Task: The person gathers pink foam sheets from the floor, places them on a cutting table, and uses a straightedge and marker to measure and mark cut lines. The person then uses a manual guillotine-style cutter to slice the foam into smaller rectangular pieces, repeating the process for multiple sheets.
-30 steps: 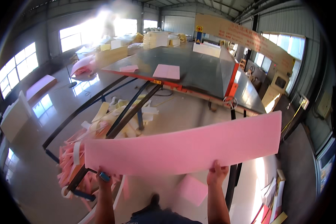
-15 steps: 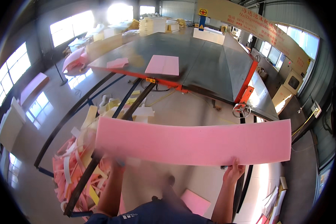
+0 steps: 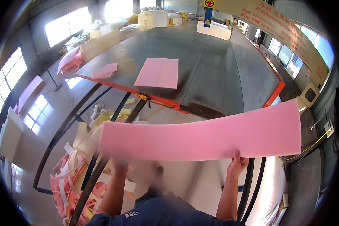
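A long pink foam sheet (image 3: pixel 199 137) spans in front of me, its right end bent upward. My right hand (image 3: pixel 237 165) is closed on its lower edge, right of the middle, with the thumb on the near face. Near the left end my left hand (image 3: pixel 119 165) holds the same edge from below; its fingers are mostly hidden behind the foam and blurred. Beyond the sheet, two pink foam pieces (image 3: pixel 157 73) lie side by side on the grey machine table (image 3: pixel 211 71). A smaller irregular pink scrap (image 3: pixel 105 71) rests to their left.
The table has an orange-red front edge (image 3: pixel 165 102). Dark metal rails (image 3: pixel 92 184) run from it toward me on the left, over a heap of foam offcuts (image 3: pixel 69 188). A cream beam (image 3: pixel 267 22) crosses the far right. White foam blocks (image 3: pixel 152 19) are stacked at the back.
I have come closer to the table, which looks larger and nearer. The pink foam sheet stays in both hands, and its right end has risen.
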A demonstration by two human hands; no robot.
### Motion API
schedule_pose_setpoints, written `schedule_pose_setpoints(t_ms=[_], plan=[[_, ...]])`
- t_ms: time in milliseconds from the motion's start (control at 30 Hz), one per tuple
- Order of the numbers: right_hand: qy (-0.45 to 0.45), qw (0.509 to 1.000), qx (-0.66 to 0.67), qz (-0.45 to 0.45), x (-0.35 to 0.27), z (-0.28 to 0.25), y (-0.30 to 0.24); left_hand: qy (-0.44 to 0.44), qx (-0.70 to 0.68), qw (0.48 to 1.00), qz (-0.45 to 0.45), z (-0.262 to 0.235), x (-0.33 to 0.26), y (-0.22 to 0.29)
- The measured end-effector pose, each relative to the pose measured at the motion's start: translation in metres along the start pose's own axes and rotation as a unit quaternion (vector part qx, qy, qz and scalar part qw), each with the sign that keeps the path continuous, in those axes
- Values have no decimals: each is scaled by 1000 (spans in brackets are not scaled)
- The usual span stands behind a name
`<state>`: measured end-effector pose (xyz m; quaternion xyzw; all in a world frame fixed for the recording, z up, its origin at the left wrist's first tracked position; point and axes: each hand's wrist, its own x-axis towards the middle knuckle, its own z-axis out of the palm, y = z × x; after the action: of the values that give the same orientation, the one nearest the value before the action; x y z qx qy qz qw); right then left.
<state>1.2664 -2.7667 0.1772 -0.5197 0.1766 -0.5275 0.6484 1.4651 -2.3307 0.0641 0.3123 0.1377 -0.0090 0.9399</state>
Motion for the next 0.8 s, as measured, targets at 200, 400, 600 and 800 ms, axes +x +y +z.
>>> schedule_pose_setpoints(t_ms=[200, 400, 600, 800], plan=[[119, 987, -96, -45, 106, 45, 53, 11, 105, 987, -121, 40, 190, -131], [192, 965, -156, -92, 198, 39, 46, -5, 172, 936, -305, 227, 275, -269], [206, 956, -152, -145, 296, 51, 88, -60, 123, 925, -355, 312, 367, -419], [165, 967, -174, -91, 402, 89, 149, 38, 94, 923, -371, 364, 427, -497]])
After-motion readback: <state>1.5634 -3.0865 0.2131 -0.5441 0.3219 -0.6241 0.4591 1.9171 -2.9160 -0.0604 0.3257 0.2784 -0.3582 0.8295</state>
